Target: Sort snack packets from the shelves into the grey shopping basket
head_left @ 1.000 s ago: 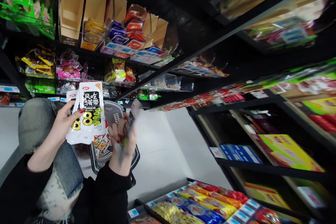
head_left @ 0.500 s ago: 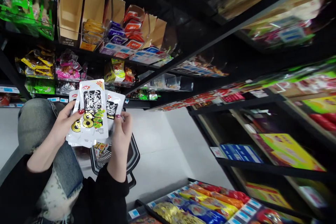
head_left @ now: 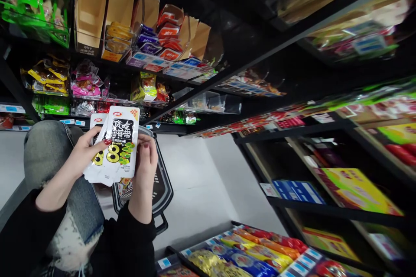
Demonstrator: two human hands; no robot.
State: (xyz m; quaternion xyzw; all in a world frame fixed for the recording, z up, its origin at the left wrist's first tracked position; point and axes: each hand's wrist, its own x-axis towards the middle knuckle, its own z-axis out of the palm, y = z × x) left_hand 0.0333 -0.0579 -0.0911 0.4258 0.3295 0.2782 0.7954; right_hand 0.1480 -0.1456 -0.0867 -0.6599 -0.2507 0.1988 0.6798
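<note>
- Floor (head_left: 191, 173): pale and smooth, centre of frame; one faint seam noted. A greyer strip (head_left: 221, 169) adjoins its right side; floor or panel, cannot tell.
- Left shelving (head_left: 14, 84): black, several tiers, upper left of frame; price tags (head_left: 67, 121) along the lower edge.
- Beam (head_left: 292, 37): dark, runs diagonally towards the upper right corner.
- Right shelving (head_left: 344, 215): black boards, tilted in view; outer portions blurred.
- Display rack (head_left: 186, 263): low, black-edged, bottom centre.
- Light: brightest on the floor; shelf recesses dark.

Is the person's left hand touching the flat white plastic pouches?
Touching. The head view shows the left hand gripping the flat white plastic pouches, its thumb across their front.
</note>
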